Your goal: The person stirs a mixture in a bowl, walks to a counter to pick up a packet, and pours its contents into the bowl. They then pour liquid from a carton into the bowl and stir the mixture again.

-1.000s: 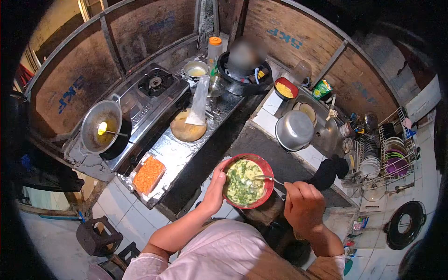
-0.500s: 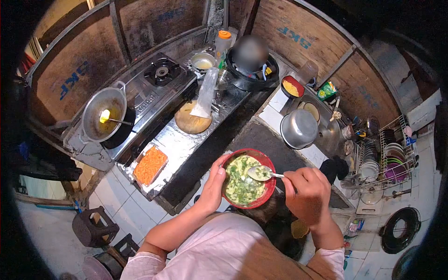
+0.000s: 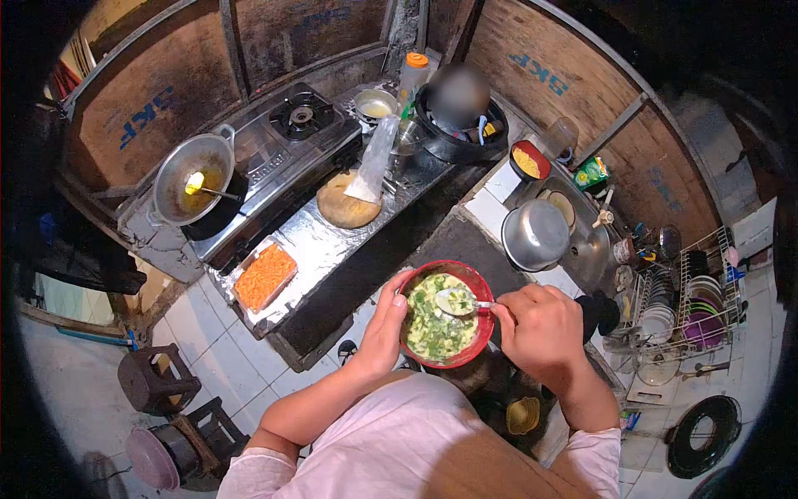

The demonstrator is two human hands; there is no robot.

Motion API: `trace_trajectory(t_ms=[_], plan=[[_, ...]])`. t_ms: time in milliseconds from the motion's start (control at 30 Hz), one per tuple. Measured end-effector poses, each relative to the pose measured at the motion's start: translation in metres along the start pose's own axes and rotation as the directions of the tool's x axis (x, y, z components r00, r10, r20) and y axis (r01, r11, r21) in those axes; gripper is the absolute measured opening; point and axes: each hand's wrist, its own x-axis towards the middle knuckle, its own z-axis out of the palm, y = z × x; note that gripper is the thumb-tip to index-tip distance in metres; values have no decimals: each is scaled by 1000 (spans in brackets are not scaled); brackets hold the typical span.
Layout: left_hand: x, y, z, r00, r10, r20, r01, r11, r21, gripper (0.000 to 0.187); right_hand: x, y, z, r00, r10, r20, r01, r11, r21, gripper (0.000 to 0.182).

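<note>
In front of my body is a red bowl (image 3: 488, 331) with a pale yellow-green mixture (image 3: 438, 333) full of chopped green pieces. My left hand (image 3: 384, 324) is wrapped round the bowl's left side, thumb at the rim. A metal spoon (image 3: 455, 302) is pinched in my right hand (image 3: 542, 331), its bowl resting in the mixture near the far right side. The spoon carries some of the mixture. My right fingers cover most of its handle.
A wok (image 3: 195, 179) holding oil and a spatula sits on the stove (image 3: 274, 150). Nearer lies a container of shredded orange food (image 3: 264, 277). A round board (image 3: 347, 204) bears a plastic bag (image 3: 372, 162). To the right are a metal pot (image 3: 536, 231), a sink (image 3: 586, 241) and a dish rack (image 3: 694, 291).
The spoon has moved slightly up and left within the bowl, and my right hand has shifted with it. My left hand keeps its hold. The whole view has turned a little.
</note>
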Motion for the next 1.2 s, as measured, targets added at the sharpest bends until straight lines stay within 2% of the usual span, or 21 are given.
trace_trajectory(t_ms=[333,533,967,1200], plan=[[2,4,4,1000,4,-3,-4,994,107,61,6,2,5,999,-36,22,37,999,-12,16],[1,3,3,999,-42,-4,42,998,40,62,7,2,9,999,-23,37,24,1000,-11,16],[0,8,5,999,-39,-7,39,997,66,63,8,2,9,999,-33,40,33,999,2,16],[0,6,6,1000,-28,-3,28,999,37,62,6,6,15,1000,-20,-17,21,998,67,14]])
